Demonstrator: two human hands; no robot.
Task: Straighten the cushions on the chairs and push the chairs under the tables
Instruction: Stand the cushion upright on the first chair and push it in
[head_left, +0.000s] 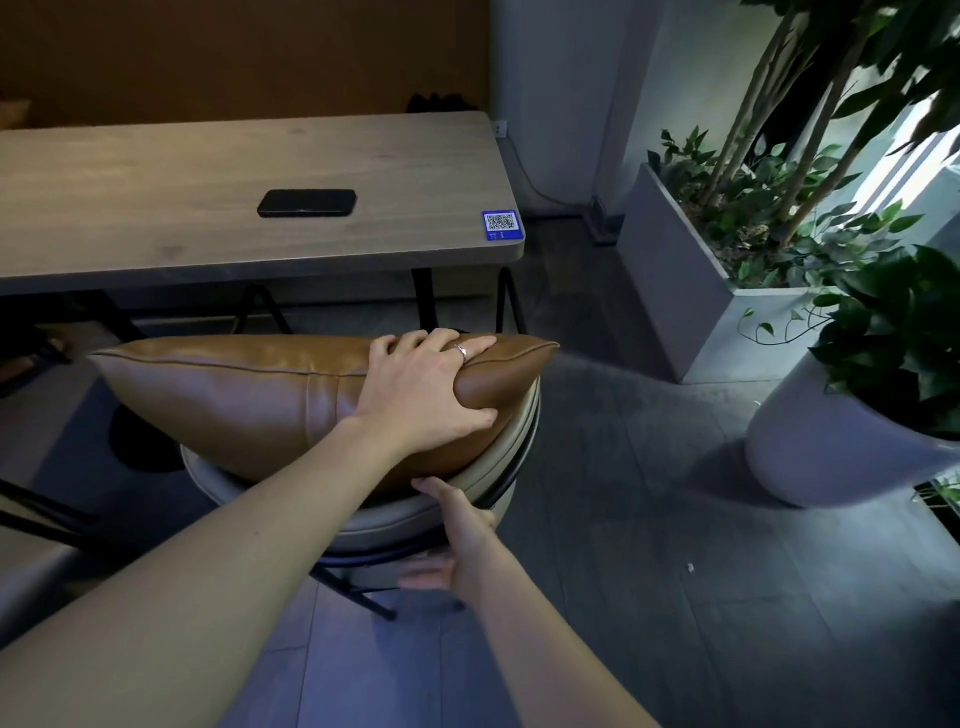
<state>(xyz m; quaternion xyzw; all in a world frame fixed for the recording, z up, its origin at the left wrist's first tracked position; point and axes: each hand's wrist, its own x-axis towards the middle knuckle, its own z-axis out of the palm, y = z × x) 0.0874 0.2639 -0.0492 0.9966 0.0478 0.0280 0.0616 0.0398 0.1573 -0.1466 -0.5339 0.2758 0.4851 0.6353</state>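
Cushion (270, 395): smooth tan leather, piped seam; my L hand (421, 395) clamps its right corner.
Chair (395, 512): round grey padded seat; my R hand (457, 540) grips the rim.

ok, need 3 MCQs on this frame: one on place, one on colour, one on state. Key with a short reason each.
1. Where does the phone lie?
A. on the table
B. on the floor
C. on the cushion

2. What colour is the cushion?
A. grey
B. brown
C. blue

3. What is the left hand doing?
A. hanging free
B. holding the phone
C. gripping the cushion's right end

Key:
1 A: the phone rests flat on the table, left of the QR sticker.
2 B: the cushion is tan-brown leather atop the chair.
3 C: the left hand's fingers wrap over the top edge with the thumb pressed into the front; the right hand sits on the chair's edge.
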